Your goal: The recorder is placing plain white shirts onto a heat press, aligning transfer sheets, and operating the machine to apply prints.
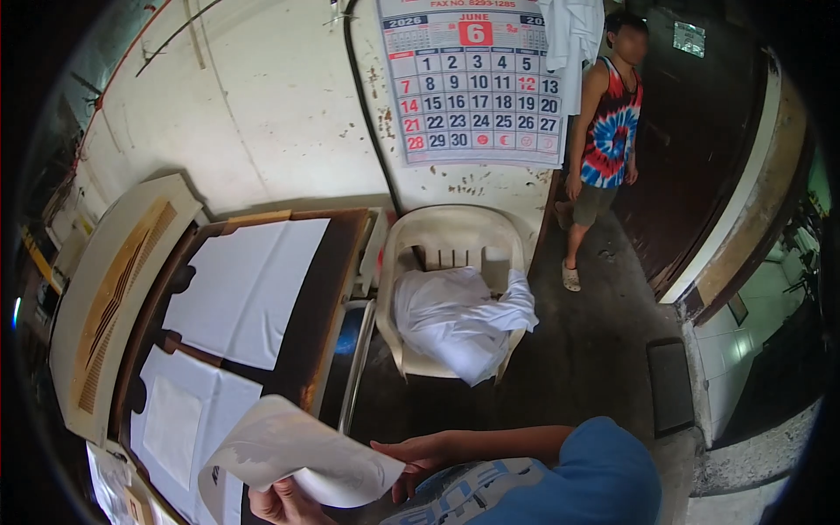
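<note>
My left hand [282, 502] grips the lower edge of a curled, pale sheet [308, 453] with faint printed shapes. My right hand [417, 459] is at the sheet's right end; whether its fingers hold the sheet is not clear. Under and left of the sheet, a piece of white fabric [226, 400] lies on a dark flat bed [308, 315], with a whitish rectangular sheet [174, 420] on top of it. Another white fabric piece [249, 289] lies flat farther up the bed.
Past the bed stands a plastic armchair [459, 223] heaped with white cloth [459, 315]. A long beige vented housing [125, 302] runs along the bed's left side. A calendar [472, 85] hangs on the wall. A person [607, 125] stands at the upper right near a dark door.
</note>
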### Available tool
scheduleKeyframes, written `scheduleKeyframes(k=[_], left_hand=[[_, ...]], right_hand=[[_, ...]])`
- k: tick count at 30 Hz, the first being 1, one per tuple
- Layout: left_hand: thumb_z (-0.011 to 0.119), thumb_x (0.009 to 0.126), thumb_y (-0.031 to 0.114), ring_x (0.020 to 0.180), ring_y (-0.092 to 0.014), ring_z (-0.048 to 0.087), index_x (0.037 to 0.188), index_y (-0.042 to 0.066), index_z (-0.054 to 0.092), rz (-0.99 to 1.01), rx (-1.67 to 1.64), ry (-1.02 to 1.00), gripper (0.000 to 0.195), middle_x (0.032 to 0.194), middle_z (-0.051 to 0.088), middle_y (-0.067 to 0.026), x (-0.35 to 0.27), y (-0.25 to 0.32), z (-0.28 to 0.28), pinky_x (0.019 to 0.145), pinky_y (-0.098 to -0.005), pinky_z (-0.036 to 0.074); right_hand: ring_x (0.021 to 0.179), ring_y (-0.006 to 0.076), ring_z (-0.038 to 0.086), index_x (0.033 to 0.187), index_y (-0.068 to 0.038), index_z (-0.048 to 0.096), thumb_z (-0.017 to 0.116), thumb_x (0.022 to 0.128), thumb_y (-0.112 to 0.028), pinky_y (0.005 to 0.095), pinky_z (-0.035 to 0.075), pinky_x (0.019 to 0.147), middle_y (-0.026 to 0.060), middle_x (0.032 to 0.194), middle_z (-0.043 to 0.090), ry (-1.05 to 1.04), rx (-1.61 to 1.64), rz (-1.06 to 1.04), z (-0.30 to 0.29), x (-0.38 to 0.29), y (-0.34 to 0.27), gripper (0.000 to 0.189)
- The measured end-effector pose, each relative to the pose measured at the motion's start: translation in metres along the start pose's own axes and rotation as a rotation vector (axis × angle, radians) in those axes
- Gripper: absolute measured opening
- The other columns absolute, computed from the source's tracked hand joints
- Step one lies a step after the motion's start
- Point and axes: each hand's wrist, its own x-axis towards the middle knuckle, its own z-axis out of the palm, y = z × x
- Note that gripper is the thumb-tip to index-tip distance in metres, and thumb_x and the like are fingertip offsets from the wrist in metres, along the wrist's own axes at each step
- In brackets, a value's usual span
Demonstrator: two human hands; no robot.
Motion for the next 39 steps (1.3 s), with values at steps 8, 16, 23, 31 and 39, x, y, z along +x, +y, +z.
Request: scheduleKeyframes(k=[8,16,23,31,39], left_hand=[[0.057,0.081,0.019,0.066,-0.014,0.049,0.083,-0.002,0.062,0.078,0.128,0.137,0.022,0.074,0.057,-0.0095,0.070,-0.015,0.032,0.059,-0.0299,0.038],[0.051,0.082,0.029,0.074,-0.019,0.050,0.086,-0.001,0.058,-0.116,0.269,0.454,0.032,0.079,0.054,-0.0126,0.119,-0.048,0.000,0.069,-0.0349,0.040],[0.043,0.089,0.022,0.070,-0.022,0.055,0.080,-0.002,0.058,0.025,0.413,0.667,0.029,0.082,0.057,-0.0153,0.137,-0.071,-0.033,0.062,-0.0362,0.047],[0.054,0.085,0.017,0.073,-0.005,0.047,0.093,0.003,0.054,-0.223,0.263,0.518,0.016,0.082,0.053,0.0009,0.176,-0.123,-0.073,0.063,-0.0202,0.039],[0.054,0.086,0.020,0.071,-0.004,0.047,0.096,0.006,0.055,0.159,0.250,0.599,0.017,0.081,0.053,0.0025,0.334,-0.150,-0.037,0.062,-0.0214,0.040]], right_hand=[[0.095,0.0210,0.056,0.127,-0.009,0.032,0.039,0.086,-0.051,0.0344,0.047,0.078,0.0115,0.118,0.048,0.088,0.055,-0.539,-0.044,-0.013,-0.092,0.059],[0.106,0.0248,0.050,0.124,-0.011,0.038,0.039,0.084,-0.053,0.0410,0.045,0.081,0.0077,0.121,0.047,0.152,-0.049,-0.488,-0.082,0.049,-0.185,0.058],[0.102,0.0278,0.052,0.125,-0.010,0.037,0.030,0.082,-0.061,0.0446,0.046,0.080,0.0118,0.120,0.047,-0.045,0.166,-0.486,-0.076,0.080,-0.267,0.067],[0.064,0.0219,0.062,0.115,-0.005,0.038,0.053,0.081,-0.015,0.0289,0.051,0.047,0.0120,0.094,0.058,0.344,-0.578,-0.389,-0.095,0.143,-0.380,0.039],[0.055,0.0162,0.056,0.119,-0.002,0.043,0.056,0.081,-0.012,0.0250,0.044,0.048,0.0075,0.085,0.055,0.303,-0.778,-0.951,-0.093,0.201,-0.535,0.041]])
